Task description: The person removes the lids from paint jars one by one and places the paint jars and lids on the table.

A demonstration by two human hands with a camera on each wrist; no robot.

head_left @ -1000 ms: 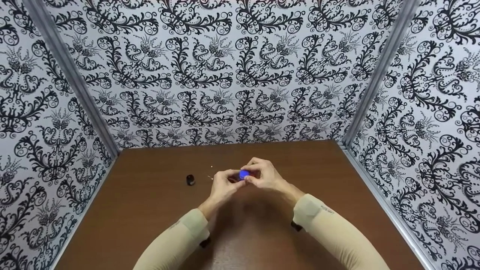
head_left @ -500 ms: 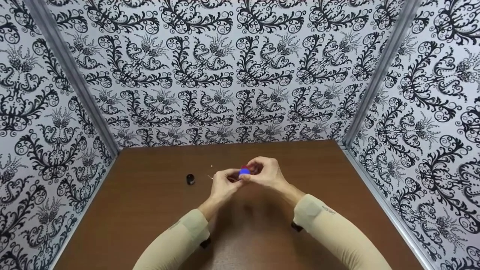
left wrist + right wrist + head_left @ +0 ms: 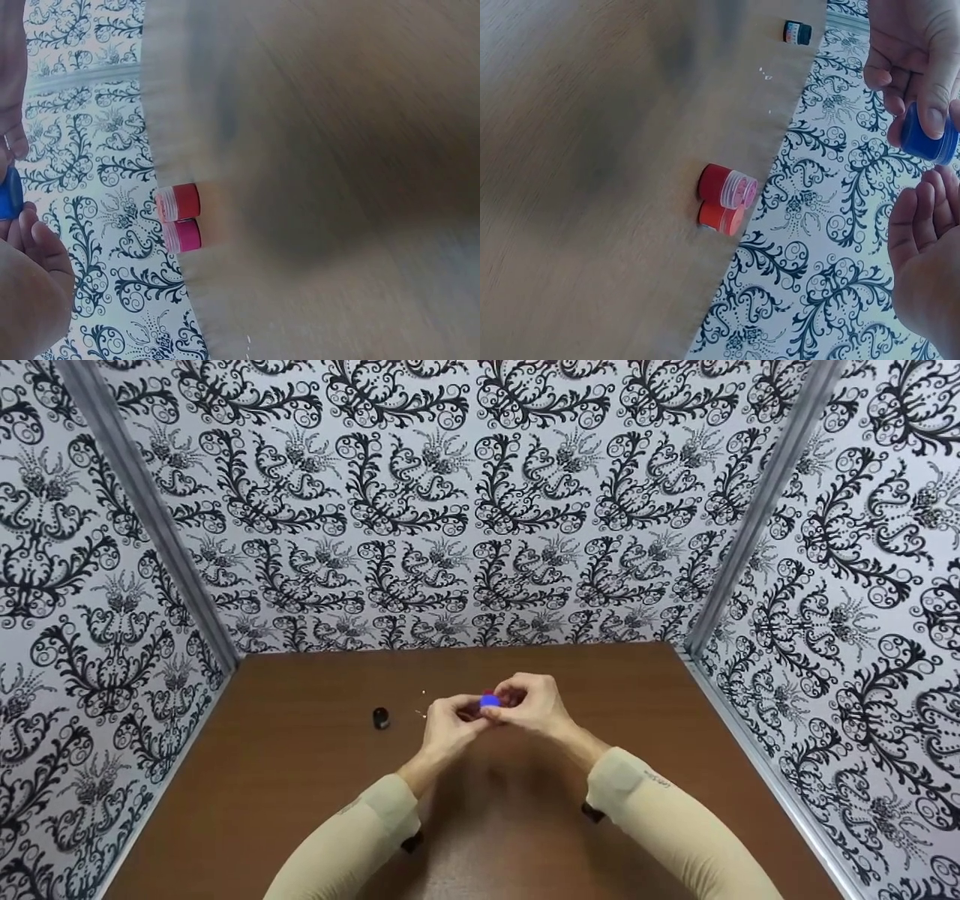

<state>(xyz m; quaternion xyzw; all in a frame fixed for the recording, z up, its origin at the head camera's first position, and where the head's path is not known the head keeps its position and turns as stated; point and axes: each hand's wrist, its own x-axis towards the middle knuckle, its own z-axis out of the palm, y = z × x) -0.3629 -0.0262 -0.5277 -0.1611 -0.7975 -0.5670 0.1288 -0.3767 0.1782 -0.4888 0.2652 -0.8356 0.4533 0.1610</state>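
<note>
Both hands meet above the table around a small blue paint pot [image 3: 490,701]. My left hand [image 3: 450,727] holds it between thumb and curled fingers, which shows best in the right wrist view, where the blue pot [image 3: 924,135] lies tilted. From the other side my right hand [image 3: 534,703] pinches it, thumb on its near face; part of that thumb is hidden in the right wrist view. Below and beyond the hands, two more pots stand side by side on the table: a red-pink one [image 3: 724,186] and an orange-red one [image 3: 721,219], both mostly hidden in the head view.
A black-lidded pot [image 3: 381,718] stands on the brown table [image 3: 300,780] left of the hands. Small white specks [image 3: 765,73] lie between it and the coloured pots. Patterned walls [image 3: 450,510] enclose the back and both sides.
My right hand has turned slightly, its thumb shifting left over the blue pot. The pot has moved a little away, and red now shows behind it. My left hand has barely moved.
</note>
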